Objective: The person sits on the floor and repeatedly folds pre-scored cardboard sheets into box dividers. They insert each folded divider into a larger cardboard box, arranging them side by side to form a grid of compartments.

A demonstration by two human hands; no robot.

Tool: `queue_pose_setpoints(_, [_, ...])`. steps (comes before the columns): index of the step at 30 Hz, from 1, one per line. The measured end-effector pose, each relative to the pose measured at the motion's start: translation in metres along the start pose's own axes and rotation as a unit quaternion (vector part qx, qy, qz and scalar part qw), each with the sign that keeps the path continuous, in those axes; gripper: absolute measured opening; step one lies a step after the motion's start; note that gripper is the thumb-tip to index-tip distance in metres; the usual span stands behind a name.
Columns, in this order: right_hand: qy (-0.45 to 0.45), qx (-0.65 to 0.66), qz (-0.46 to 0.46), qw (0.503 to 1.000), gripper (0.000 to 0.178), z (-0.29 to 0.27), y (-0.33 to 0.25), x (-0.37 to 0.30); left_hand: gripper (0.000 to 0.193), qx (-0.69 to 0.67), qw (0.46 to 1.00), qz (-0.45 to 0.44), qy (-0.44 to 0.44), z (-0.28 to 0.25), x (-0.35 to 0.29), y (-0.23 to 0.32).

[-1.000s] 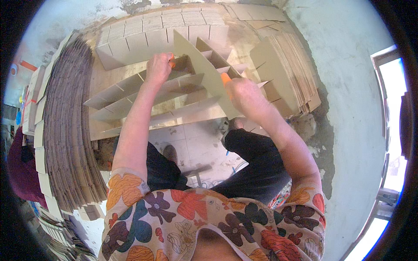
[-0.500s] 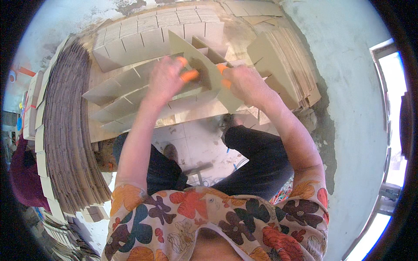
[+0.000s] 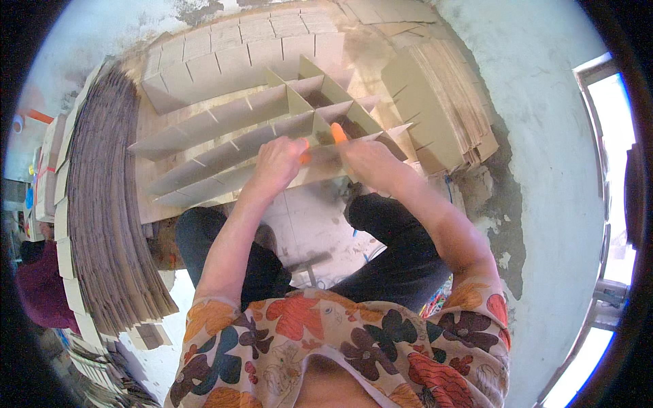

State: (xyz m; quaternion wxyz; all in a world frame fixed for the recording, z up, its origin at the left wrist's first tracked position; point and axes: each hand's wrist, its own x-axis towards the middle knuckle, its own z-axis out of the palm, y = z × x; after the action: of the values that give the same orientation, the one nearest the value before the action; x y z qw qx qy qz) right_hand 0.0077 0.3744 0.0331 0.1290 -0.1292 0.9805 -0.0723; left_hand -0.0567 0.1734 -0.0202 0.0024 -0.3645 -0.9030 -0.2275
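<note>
A grid of cardboard divider strips stands on edge on the work surface in front of me. Several long strips [image 3: 224, 158] run left to right, and two shorter cross strips cut across them at the right end. My left hand [image 3: 279, 164], with orange finger covers, is closed at the nearest long strip, left of the nearer cross strip [image 3: 298, 102]. On the other side of that cross strip, my right hand [image 3: 373, 163] is also closed, an orange-covered finger pointing up beside it. The near end of the cross strip lies between my hands, partly hidden by them. The farther cross strip [image 3: 333, 88] stands to its right.
A row of slotted cardboard pieces [image 3: 238, 58] stands at the back. More slotted sheets [image 3: 435, 102] lean in a stack at the right, near the wall [image 3: 551, 136]. A tall curved stack of cardboard [image 3: 102, 190] stands at the left. My knees are below the surface's near edge.
The nearer cross strip has gone down from a tilted, raised position into the long strips, standing level with them. Both hands have moved nearer to me along it.
</note>
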Motion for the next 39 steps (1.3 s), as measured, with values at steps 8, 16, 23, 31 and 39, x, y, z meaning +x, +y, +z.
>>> queue_pose_setpoints(8, [0.336, -0.035, 0.224, 0.914, 0.035, -0.015, 0.095, -0.041, 0.034, -0.035, 0.993, 0.009, 0.111, -0.042, -0.025, 0.014])
queue_pose_setpoints(16, [0.228, -0.184, 0.427, 0.855, 0.059, 0.014, 0.167, -0.051, 0.034, -0.004, 0.987, -0.049, 0.153, -0.06, -0.049, 0.006])
queue_pose_setpoints(23, [0.342, -0.155, 0.344, 0.86, 0.045, 0.012, 0.185, -0.064, 0.031, 0.006, 0.978, -0.047, 0.202, -0.059, -0.057, -0.003])
queue_pose_setpoints(31, [0.468, 0.107, 0.243, 0.843, 0.036, -0.095, 0.083, -0.06, 0.031, 0.025, 0.986, -0.058, 0.157, -0.058, -0.067, -0.002])
queue_pose_setpoints(39, [0.274, 0.187, -0.015, 0.943, 0.051, -0.097, -0.024, -0.017, 0.015, -0.022, 0.984, 0.005, 0.176, -0.032, -0.069, -0.013])
